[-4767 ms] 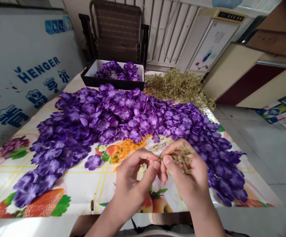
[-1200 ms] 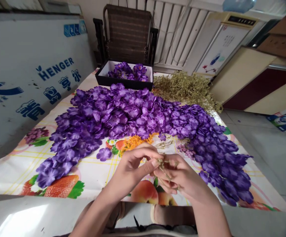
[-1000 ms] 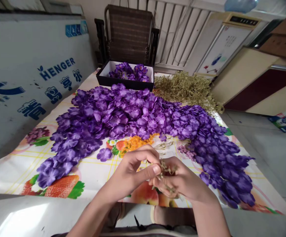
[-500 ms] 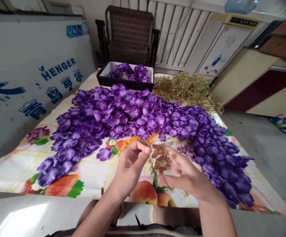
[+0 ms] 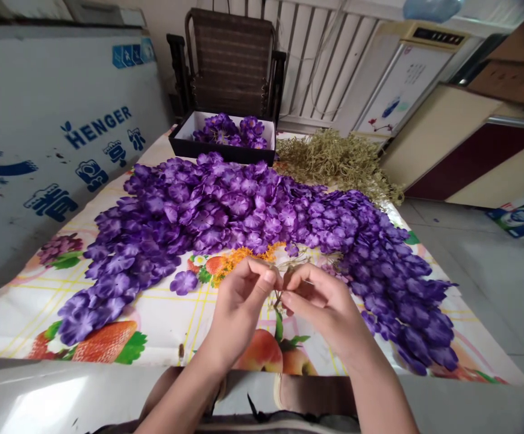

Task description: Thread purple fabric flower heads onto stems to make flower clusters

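My left hand [image 5: 239,304] and my right hand [image 5: 327,304] meet above the near edge of the table. Both pinch a small olive-green plastic stem [image 5: 280,294] between their fingertips; most of it is hidden by the fingers. Just beyond the hands lies a wide heap of purple fabric flowers [image 5: 226,211]. A small patch of orange flower centres [image 5: 239,259] sits at the heap's near edge. One loose purple flower [image 5: 183,281] lies left of my left hand.
A black tray [image 5: 199,147] with more purple flowers stands at the far end. A pile of olive-green stems [image 5: 334,160] lies at the far right. The fruit-print tablecloth [image 5: 162,328] covers the table. A folding chair [image 5: 232,60] stands behind it; a white board [image 5: 40,132] borders the left.
My hands rose from the table's near edge and came closer together. The bunch of stems seen in my right palm earlier now shows only as a small piece pinched between both hands.
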Demonstrator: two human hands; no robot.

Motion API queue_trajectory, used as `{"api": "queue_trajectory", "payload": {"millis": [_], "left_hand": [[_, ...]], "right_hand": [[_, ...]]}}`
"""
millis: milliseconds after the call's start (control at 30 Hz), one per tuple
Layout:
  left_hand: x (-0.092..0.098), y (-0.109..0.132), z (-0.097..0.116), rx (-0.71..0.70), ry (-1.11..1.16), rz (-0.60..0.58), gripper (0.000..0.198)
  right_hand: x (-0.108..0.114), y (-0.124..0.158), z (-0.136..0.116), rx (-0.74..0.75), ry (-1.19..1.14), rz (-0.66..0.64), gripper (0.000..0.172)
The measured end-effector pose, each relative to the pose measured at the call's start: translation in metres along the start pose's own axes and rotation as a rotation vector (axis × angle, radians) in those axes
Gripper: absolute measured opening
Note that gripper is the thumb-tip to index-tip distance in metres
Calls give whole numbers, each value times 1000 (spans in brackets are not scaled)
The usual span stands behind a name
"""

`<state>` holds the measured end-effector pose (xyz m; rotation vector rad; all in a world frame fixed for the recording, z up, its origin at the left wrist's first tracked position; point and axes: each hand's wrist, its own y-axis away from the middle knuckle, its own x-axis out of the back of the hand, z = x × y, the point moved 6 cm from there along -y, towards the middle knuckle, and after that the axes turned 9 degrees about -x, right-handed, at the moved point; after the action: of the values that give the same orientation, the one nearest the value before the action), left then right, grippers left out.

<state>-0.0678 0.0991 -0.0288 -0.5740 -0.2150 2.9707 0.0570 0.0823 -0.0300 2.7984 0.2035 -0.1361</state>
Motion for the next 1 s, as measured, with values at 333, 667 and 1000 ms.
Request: {"api": "queue_trajectory", "payload": {"millis": [333, 667, 1000], "left_hand": [[-6, 2, -17, 307, 716, 259, 15], [29, -4, -1, 86, 407, 361, 22], [39, -5, -7, 153, 375, 423, 19]], "right_hand": [[-1, 3, -4, 65, 173, -132, 20], [22, -12, 1, 153, 126, 180, 5], [15, -54, 31, 302, 926, 373, 29]]}}
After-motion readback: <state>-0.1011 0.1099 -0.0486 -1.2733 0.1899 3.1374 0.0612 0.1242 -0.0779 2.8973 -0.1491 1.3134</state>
